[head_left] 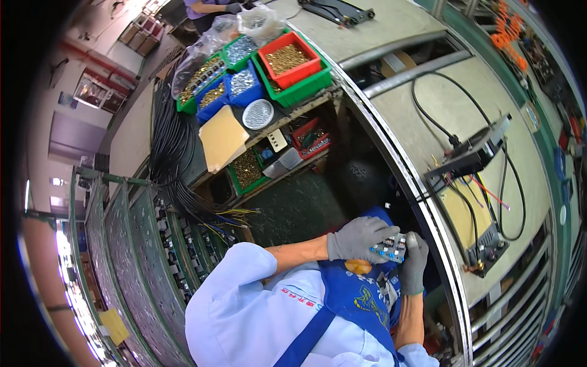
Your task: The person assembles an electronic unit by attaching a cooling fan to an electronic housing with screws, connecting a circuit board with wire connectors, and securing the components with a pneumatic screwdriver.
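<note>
In front of my apron, both hands hold a small grey block (396, 248) with blue bits along one side and pale and dark parts on top; its exact kind I cannot make out. My left hand (361, 238), in a grey glove, has its fingers closed over the block's left end. My right hand (414, 262), gloved alike, pinches the right end with the thumb upright beside it. The palms' inner sides are hidden. A yellow-orange round thing (358, 266) shows just below my left hand, against the blue apron (351, 296).
Right of me, a dark metal assembly with cables (468, 156) lies on the conveyor bench (397, 122). Ahead stand a red bin (287, 59), green and blue bins of small metal parts, and a white bowl (257, 114). Black cables (171, 134) hang at left beside a green rack (125, 238). Another person works far off.
</note>
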The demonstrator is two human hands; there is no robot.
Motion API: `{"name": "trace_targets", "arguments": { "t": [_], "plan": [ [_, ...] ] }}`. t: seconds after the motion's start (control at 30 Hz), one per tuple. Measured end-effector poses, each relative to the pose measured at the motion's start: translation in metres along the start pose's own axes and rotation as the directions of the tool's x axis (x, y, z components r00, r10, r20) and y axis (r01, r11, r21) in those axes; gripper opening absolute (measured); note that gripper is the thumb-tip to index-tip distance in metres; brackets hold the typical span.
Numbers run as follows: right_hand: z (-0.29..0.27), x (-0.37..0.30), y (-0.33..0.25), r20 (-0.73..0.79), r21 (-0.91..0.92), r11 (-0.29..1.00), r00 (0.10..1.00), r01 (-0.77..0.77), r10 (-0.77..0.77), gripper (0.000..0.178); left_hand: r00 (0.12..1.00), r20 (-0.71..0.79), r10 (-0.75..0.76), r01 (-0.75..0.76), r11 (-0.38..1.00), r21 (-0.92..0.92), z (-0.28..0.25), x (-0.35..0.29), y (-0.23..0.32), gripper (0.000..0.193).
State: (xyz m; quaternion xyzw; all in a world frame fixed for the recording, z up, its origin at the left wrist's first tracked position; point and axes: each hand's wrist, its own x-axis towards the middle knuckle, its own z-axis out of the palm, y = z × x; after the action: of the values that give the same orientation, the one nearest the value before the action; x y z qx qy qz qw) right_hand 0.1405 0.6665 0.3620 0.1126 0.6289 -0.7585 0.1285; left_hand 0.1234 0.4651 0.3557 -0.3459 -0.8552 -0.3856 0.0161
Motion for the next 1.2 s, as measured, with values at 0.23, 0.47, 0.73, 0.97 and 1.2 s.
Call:
{"name": "trace_targets", "arguments": {
  "t": [0.23, 0.47, 0.73, 0.97, 1.2],
  "plan": [
    [0.026, 0.023, -0.015, 0.165, 0.002, 1.0, 0.986, -0.028, 0.028, 0.033, 0.997, -0.059, -0.045, 0.048, 0.998, 0.041, -0.037, -0.006, -0.007, 0.078],
    [0.056, 0.032, -0.031, 0.161, 0.318, 0.942, 0.985, -0.106, 0.056, 0.042, 0.945, -0.148, -0.291, 0.289, 0.957, -0.03, -0.125, 0.004, -0.021, 0.055],
    [0.007, 0.027, -0.007, -0.044, -0.124, 0.991, 0.997, 0.052, -0.058, 0.042, 0.71, -0.581, -0.398, 0.701, 0.485, 0.524, -0.376, -0.031, -0.213, 0.063],
    [-0.001, 0.007, -0.015, -0.125, 0.159, 0.987, 0.992, 0.011, 0.009, 0.043, 0.615, -0.623, -0.483, 0.775, 0.225, 0.591, -0.437, -0.03, -0.311, 0.055],
    [-0.034, -0.005, -0.011, -0.18, 0.243, 0.969, 0.984, 0.05, -0.005, 0.037, 0.601, -0.638, -0.481, 0.757, 0.088, 0.647, -0.434, -0.027, -0.347, 0.055]
  ]
}}
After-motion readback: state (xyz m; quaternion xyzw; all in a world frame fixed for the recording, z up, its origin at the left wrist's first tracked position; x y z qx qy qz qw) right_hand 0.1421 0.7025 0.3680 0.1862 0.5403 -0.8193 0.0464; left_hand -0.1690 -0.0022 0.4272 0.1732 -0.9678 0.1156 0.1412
